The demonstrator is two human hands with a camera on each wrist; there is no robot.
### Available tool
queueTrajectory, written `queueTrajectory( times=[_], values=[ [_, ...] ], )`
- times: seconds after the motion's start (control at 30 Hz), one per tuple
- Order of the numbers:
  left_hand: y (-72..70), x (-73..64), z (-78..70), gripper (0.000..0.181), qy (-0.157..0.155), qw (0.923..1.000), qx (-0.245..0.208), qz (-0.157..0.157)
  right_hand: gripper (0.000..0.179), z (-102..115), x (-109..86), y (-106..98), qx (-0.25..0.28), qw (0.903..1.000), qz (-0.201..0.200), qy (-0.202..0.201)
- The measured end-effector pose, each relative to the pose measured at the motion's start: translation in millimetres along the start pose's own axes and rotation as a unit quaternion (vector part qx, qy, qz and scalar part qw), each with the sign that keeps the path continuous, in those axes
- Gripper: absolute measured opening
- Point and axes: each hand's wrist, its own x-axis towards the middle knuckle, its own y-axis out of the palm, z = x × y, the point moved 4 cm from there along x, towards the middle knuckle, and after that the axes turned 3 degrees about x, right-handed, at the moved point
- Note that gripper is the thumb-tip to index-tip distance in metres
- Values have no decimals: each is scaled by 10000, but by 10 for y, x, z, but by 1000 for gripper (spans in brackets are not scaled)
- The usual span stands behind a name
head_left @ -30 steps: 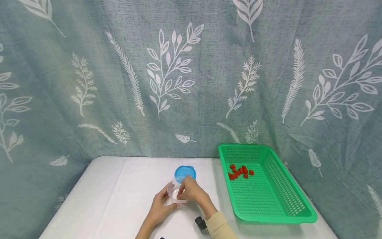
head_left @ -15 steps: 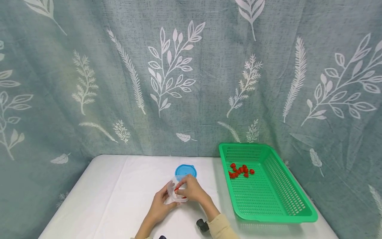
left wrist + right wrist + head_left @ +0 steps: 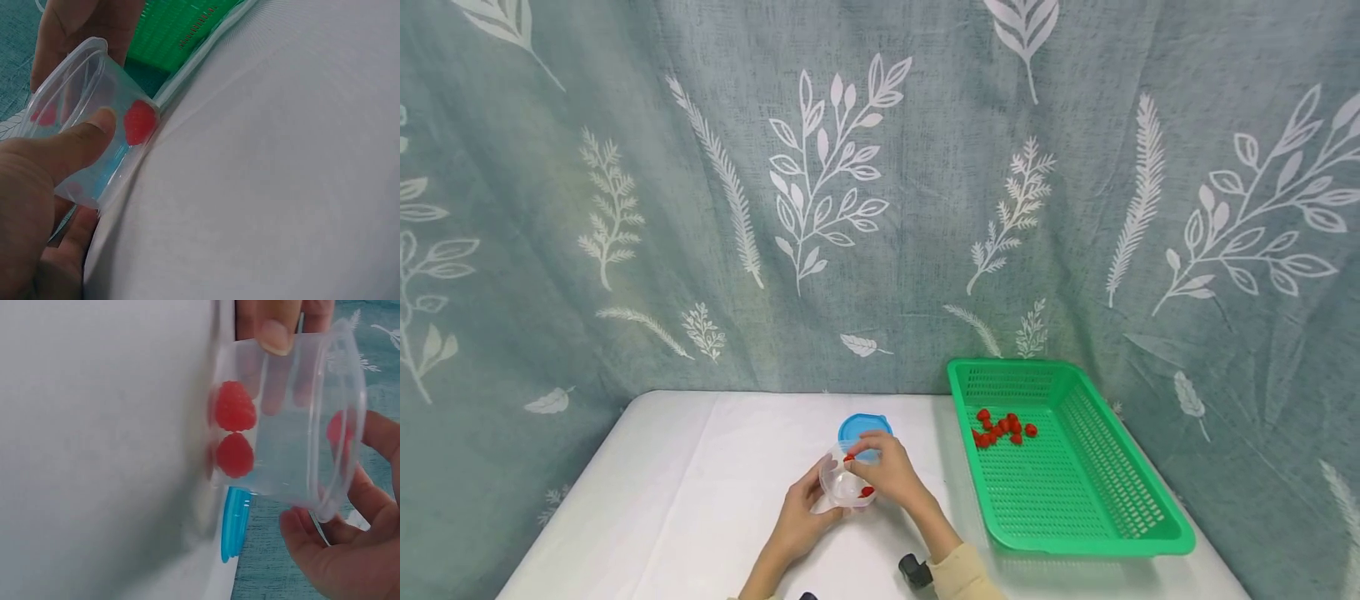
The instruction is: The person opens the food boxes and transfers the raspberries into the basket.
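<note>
My left hand (image 3: 802,518) grips a clear plastic cup (image 3: 281,456) from the side, with the thumb pressed on its wall in the left wrist view. Two red raspberries (image 3: 235,455) lie side by side at the bottom of the cup. At the cup's mouth, my right hand (image 3: 891,473) pinches another raspberry (image 3: 849,457) between thumb and finger; the right wrist view shows that held raspberry (image 3: 338,428) through the clear rim. A blue round lid (image 3: 865,425) lies on the table just behind the cup, partly covered by the right hand.
To the right stands a green slotted basket (image 3: 1075,492), with several raspberries (image 3: 1000,429) grouped at its left side. A white cloth (image 3: 700,500) covers the table, and a patterned curtain (image 3: 925,208) hangs behind it.
My right hand's fingers have risen from deep inside the cup to its rim, with a raspberry pinched between them. The left hand and cup have hardly moved.
</note>
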Motion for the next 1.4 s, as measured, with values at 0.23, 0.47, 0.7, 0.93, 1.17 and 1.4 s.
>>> queueTrajectory(
  times=[0.23, 0.47, 0.7, 0.93, 1.17, 1.4],
  values=[
    [42, -16, 30, 92, -157, 9999, 32, 39, 14, 152, -107, -148, 435, 9987, -267, 3],
    [56, -15, 49, 93, -188, 9998, -66, -9, 18, 340, -236, -311, 967, 9952, -152, 84],
    [59, 5, 45, 93, -288, 9996, 23, -29, 23, 509, -397, -569, 1385, 9904, -22, 12],
    [49, 9, 30, 93, -266, 9996, 92, -89, 25, 613, -480, -970, 1362, 9906, -20, 122],
    [52, 1, 24, 93, -250, 9997, 12, -71, 25, 614, -521, -1567, 1042, 9941, -124, 281],
    [37, 1, 27, 93, -211, 9997, -70, -143, 30, 389, -328, -2170, 280, 9970, -579, 421]
  ],
)
